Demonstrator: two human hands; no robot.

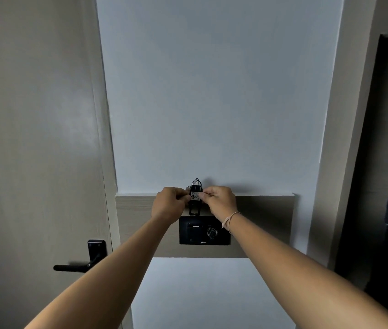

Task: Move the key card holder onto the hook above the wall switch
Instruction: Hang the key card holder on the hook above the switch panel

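From the head camera, both hands are up at the wall: the left hand (169,203) and right hand (220,201) each pinch a side of the black key card holder (195,200). It sits between the two grips, just above the dark wall switch (204,231), its white label facing out.

The holder's top loop pokes up above the fingers against the pale wall; I cannot tell whether it is on a hook.

Both arms outstretched, raised; left hand (169,202) and right hand (220,202) fingers pinched together, knuckles facing.
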